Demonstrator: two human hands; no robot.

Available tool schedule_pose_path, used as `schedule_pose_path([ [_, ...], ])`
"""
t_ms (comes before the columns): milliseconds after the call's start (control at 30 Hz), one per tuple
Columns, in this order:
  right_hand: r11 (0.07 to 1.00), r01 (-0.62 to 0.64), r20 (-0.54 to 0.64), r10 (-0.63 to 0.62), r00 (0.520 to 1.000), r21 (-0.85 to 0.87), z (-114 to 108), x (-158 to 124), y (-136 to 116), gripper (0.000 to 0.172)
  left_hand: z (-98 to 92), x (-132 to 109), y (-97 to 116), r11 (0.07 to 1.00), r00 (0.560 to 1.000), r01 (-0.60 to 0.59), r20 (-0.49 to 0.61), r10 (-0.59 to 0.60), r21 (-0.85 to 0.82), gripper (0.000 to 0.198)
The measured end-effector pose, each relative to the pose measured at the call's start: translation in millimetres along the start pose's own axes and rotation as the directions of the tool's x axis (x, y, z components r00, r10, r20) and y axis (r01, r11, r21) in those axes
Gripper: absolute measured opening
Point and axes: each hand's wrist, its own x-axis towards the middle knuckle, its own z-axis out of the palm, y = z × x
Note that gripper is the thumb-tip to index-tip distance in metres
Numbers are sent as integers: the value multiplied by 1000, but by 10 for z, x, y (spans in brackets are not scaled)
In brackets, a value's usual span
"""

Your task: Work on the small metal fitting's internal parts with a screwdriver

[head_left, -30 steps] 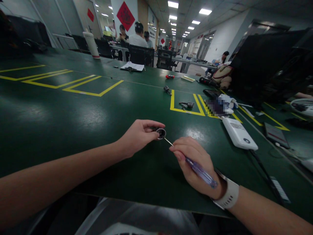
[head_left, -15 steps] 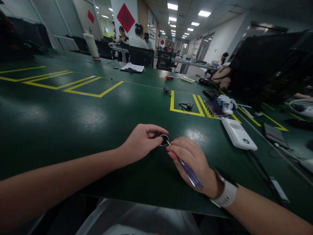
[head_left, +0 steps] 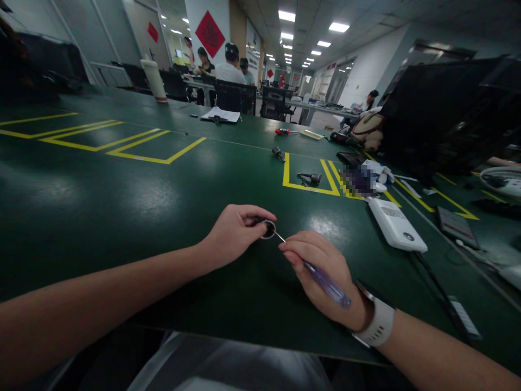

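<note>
Between its thumb and fingers my left hand (head_left: 233, 237) grips a small dark cylindrical part (head_left: 267, 230), whose round, light-rimmed opening faces my right hand. The rest of that part is hidden by the fingers. My right hand (head_left: 319, 266) is closed around a screwdriver (head_left: 328, 283) with a clear purple handle. Its thin metal shaft sticks out past the fingertips, and its tip lies at the opening of the part; how deep it reaches cannot be made out. Both hands are just above the green table (head_left: 163, 301).
A dark metal part (head_left: 313, 177) lies inside a yellow tape outline, with another similar part (head_left: 278, 154) at its corner. Farther back is a red-handled screwdriver (head_left: 282, 131). To the right lie a white device (head_left: 396, 224) and cables. A white bottle (head_left: 153, 81) stands back left.
My right hand has shifted slightly right, drawing the screwdriver back so more of its shaft shows. My left hand has moved a little left with the dark part.
</note>
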Motion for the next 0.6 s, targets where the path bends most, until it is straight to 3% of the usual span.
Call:
schedule_pose_path([
  [167, 968, -205, 11, 206, 979, 147, -64, 33, 74, 20, -263, 282, -35, 999, 974, -29, -222, 38, 45, 34],
  [267, 932, -303, 55, 298, 953, 201, -78, 50, 152, 18, -523, 502, -139, 987, 948, -45, -305, 91, 157, 52],
  [333, 890, -380, 98, 367, 925, 251, -75, 61, 187, 14, -699, 633, -239, 956, 926, -45, -347, 149, 291, 52],
  [467, 784, -516, 191, 480, 856, 344, -27, 115, 231, 6, -906, 788, -384, 792, 908, -37, -311, 281, 609, 46],
  [600, 654, -587, 212, 563, 799, 477, 75, 256, 254, 6, -779, 778, -332, 608, 912, -88, -181, 367, 789, 36],
])
